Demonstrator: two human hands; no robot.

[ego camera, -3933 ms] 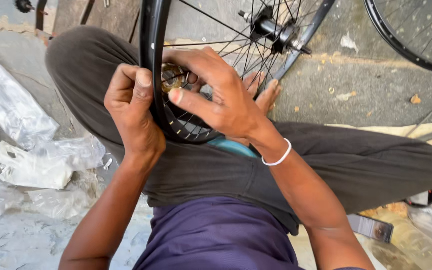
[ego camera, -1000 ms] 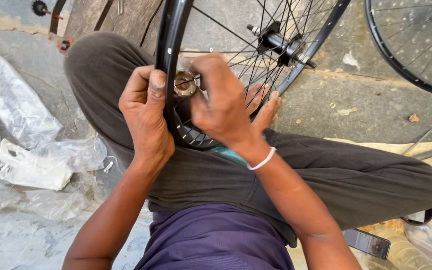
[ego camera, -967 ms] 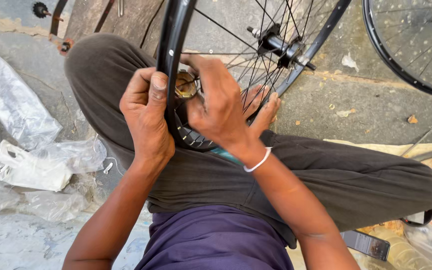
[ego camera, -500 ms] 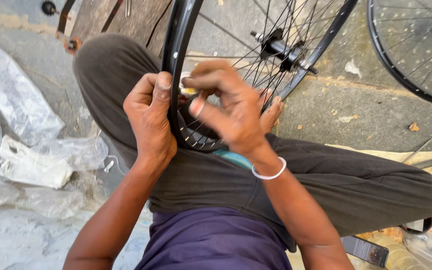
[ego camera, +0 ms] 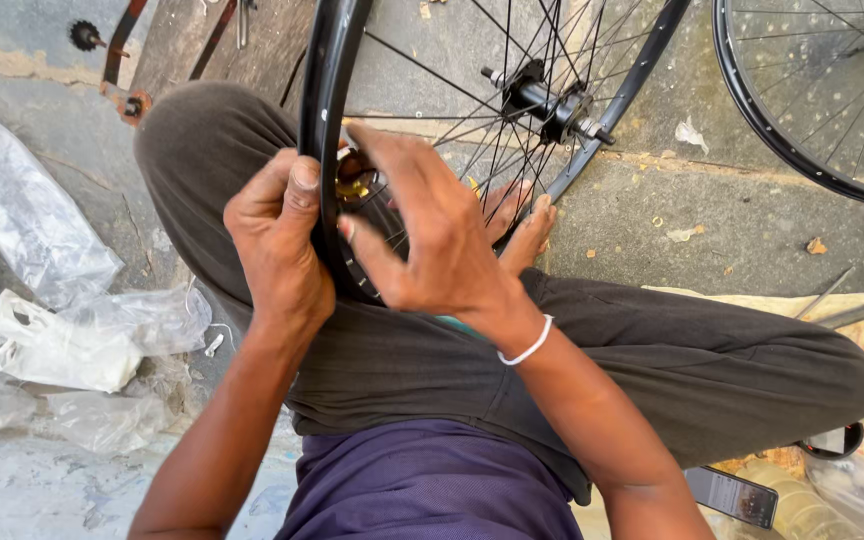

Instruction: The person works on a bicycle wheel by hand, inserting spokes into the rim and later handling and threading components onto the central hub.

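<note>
- A purple shirt [ego camera: 422, 485] is worn on the torso.
- Dark grey-brown trousers [ego camera: 652, 360] are worn on both legs.
- A thin white band [ego camera: 529, 345] is worn around the right wrist.
- Both forearms are left bare, with no sleeves seen on them.
- The left hand [ego camera: 277, 240] and right hand [ego camera: 432, 235] are ungloved.
- A bare foot [ego camera: 527, 230] is seen.

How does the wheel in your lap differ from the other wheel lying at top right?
The near wheel stands on edge across the lap, gripped by the left hand and touched by the right hand; the far wheel lies on the pavement, untouched. The near wheel's hub shows fully; the far wheel's sits at the frame edge. Both have black rims and thin spokes.
</note>
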